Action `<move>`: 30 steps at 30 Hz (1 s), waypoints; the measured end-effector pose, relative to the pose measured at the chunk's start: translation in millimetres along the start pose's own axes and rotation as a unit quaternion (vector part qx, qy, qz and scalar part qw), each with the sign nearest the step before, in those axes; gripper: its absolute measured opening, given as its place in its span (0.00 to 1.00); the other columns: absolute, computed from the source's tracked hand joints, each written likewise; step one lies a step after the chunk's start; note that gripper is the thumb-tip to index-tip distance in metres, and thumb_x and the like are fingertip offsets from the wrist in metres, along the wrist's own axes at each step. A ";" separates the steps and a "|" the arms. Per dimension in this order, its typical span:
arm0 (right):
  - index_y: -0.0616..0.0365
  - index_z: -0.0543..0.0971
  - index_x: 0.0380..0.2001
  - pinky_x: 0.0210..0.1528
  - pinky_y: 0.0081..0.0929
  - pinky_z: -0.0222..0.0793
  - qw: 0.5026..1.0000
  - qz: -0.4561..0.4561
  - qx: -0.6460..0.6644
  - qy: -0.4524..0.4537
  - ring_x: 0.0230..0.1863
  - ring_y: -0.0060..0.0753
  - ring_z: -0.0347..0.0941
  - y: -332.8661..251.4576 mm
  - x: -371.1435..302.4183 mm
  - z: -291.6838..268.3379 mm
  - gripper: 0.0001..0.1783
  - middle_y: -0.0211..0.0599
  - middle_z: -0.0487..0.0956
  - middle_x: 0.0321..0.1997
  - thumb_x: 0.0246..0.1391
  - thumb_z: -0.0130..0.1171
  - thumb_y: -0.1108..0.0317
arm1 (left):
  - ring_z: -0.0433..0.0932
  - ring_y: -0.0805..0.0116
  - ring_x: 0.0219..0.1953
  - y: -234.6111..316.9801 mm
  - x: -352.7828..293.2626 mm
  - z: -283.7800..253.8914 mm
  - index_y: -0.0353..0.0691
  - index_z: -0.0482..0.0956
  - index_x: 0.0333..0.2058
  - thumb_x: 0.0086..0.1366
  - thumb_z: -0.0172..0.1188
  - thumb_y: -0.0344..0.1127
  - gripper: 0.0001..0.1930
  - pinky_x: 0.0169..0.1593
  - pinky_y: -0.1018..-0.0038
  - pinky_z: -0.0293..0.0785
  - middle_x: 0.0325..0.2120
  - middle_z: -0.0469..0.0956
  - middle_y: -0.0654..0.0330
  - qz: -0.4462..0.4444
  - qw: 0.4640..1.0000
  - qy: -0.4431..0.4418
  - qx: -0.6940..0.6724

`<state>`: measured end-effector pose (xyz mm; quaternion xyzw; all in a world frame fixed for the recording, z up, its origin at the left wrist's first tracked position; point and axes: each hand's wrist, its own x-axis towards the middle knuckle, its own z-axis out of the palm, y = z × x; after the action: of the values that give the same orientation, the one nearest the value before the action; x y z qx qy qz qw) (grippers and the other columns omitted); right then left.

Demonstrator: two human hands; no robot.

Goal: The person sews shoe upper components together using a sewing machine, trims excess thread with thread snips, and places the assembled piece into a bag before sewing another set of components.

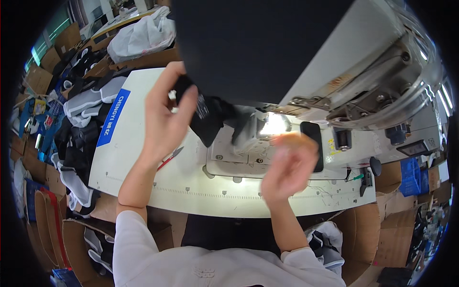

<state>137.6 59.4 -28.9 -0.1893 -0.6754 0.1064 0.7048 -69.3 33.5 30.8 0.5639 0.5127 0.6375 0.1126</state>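
My left hand (pixel 167 115) grips a black fabric piece (pixel 208 117) with a small pale printed mark, its fingers curled round the upper left part. The fabric's right end hangs toward the lit bed of a sewing machine (pixel 382 71), where a blurred grey patch makes its edge hard to read. Just in front of the machine's bright lamp spot, my right hand (pixel 290 165) is smeared by motion. Its fingers look bent, but I cannot make out whether they hold anything. Snips with a red handle (pixel 167 161) lie on the white table (pixel 134 162) beside my left forearm.
Beside my right hand lies a black phone-like slab (pixel 313 143). Grey and black padded pieces (pixel 91 103) heap up left of the table. Cardboard boxes (pixel 79 248) stand near the front edge, and a blue crate (pixel 412 179) sits at the right. A dark panel (pixel 248 48) blocks the upper middle.
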 end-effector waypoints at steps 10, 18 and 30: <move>0.58 0.77 0.39 0.33 0.34 0.69 0.958 0.105 -0.056 -0.259 0.30 0.43 0.73 -38.8 19.5 46.6 0.14 0.35 0.76 0.31 0.49 0.68 0.69 | 0.74 0.76 0.32 20.8 22.8 -55.2 0.33 0.78 0.36 0.67 0.54 0.33 0.09 0.36 0.78 0.69 0.28 0.78 0.62 0.024 0.996 -0.077 -0.039; 0.66 0.76 0.27 0.27 0.24 0.63 0.834 0.392 0.194 -0.337 0.24 0.16 0.62 -54.6 25.0 -18.7 0.15 0.33 0.72 0.19 0.54 0.68 0.65 | 0.77 0.66 0.39 12.9 3.9 -24.1 0.29 0.79 0.42 0.64 0.61 0.40 0.17 0.47 0.70 0.72 0.35 0.80 0.56 0.080 0.951 -0.294 -0.055; 0.64 0.83 0.28 0.27 0.26 0.69 0.925 0.359 0.002 -0.127 0.21 0.27 0.75 -6.3 4.1 -24.8 0.13 0.41 0.80 0.21 0.54 0.67 0.63 | 0.76 0.77 0.37 -17.3 3.6 54.6 0.31 0.80 0.42 0.66 0.62 0.32 0.11 0.42 0.77 0.73 0.34 0.81 0.63 -0.130 0.963 -0.212 -0.101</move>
<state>161.8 52.3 -23.0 -0.4029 -0.6458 0.3764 0.5281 -32.5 72.6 10.6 0.6005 0.4786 0.5319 0.3570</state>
